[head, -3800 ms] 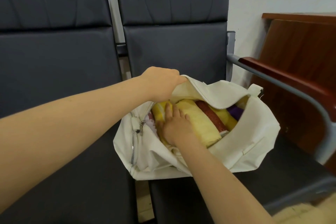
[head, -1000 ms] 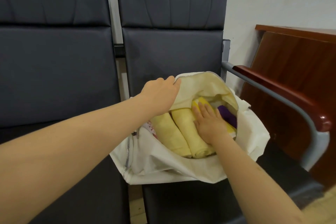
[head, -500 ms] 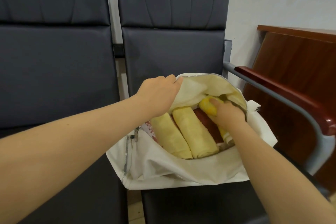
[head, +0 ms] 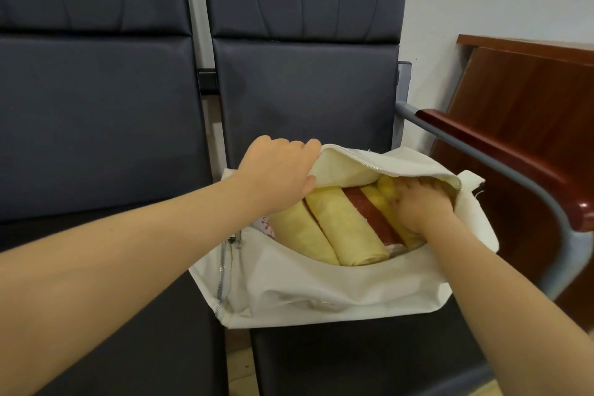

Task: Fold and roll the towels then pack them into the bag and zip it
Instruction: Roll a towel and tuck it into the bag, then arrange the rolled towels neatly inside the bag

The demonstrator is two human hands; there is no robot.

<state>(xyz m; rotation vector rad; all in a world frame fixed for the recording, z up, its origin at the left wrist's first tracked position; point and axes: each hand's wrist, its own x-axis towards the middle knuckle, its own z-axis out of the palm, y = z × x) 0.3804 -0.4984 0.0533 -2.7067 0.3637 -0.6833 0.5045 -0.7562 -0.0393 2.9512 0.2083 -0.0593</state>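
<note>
Head cam: R hand is deep in the bag, at its right end, fingers curled on bright yellow roll right under it. Roll's long axis runs near-to-far, parallel w/ pale rolls just left of hand. L hand, further left, grips top flap, holding mouth open.

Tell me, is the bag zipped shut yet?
No, the bag is open. The left hand holds its flap up, rolled towels show inside, and the right hand holds a yellow towel there.
</note>
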